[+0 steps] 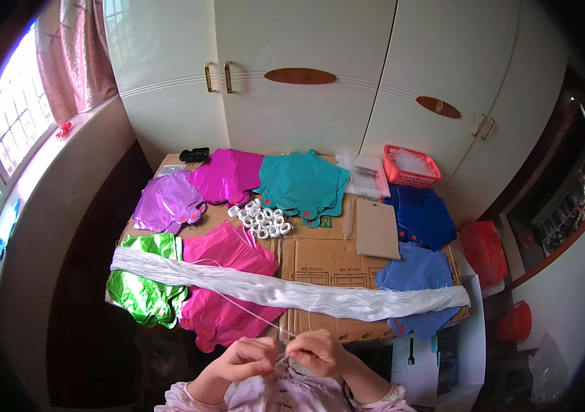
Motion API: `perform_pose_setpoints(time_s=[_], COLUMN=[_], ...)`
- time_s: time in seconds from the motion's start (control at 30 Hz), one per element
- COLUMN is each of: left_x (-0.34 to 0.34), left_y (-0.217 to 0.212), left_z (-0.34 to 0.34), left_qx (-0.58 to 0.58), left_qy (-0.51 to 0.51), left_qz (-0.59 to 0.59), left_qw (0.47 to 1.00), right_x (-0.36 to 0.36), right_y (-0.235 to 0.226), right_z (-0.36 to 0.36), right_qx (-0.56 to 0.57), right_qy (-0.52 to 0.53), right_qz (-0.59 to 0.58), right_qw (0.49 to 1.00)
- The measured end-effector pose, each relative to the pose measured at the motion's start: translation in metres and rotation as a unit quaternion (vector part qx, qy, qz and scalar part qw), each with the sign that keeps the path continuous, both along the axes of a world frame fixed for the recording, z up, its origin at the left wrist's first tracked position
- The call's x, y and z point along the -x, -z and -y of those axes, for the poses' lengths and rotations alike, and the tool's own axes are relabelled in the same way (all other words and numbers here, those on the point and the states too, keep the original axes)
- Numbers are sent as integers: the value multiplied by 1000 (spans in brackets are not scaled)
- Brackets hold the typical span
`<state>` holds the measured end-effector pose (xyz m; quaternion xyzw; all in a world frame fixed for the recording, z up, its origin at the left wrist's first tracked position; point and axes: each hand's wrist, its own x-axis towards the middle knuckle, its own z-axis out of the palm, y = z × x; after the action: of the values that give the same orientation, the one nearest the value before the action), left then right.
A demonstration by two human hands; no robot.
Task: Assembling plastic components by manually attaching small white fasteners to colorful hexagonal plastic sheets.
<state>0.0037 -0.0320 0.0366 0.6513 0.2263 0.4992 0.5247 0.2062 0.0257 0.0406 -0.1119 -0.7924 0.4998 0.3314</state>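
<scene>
Close to my body, below the table's front edge, my left hand point(248, 358) and my right hand point(317, 352) face each other with fingers pinched. A thin white string point(256, 315) runs from the table down to them, and both hands grip it; its end is hidden by my fingers. Across the table lies a long, thick hank of white string point(292, 291). It rests over green foil pieces point(145, 307), pink foil pieces point(227, 319) and light blue ones point(416, 264). The flat, shiny foil looks like uninflated balloons.
Farther back on the cardboard-covered table point(313, 257) lie lilac point(165, 199), magenta point(227, 177), teal point(306, 182) and dark blue foil stacks point(423, 216). White rings point(263, 221), a beige notebook point(377, 229), clear bags point(368, 180), a red basket point(410, 167) and a black object point(195, 154) sit among them.
</scene>
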Motion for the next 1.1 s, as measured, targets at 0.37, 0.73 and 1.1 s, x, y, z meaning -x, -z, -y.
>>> perform_pose_setpoints(time_s=[0.37,0.73,1.1], left_x=[0,74,172], left_y=[-13,-17,-74], left_z=[6,25,86], left_qx=[-19,59,-169], left_qy=[-219,-181,-281], left_qz=[-199,491,376], left_qw=[955,850,866], right_x=[12,-24,-92], right_y=[5,16,59], right_z=[-29,-75,-94], right_qx=[-133,-183,-126], right_qy=[50,143,270], right_qz=[-37,10,65], right_qw=[989,973,952])
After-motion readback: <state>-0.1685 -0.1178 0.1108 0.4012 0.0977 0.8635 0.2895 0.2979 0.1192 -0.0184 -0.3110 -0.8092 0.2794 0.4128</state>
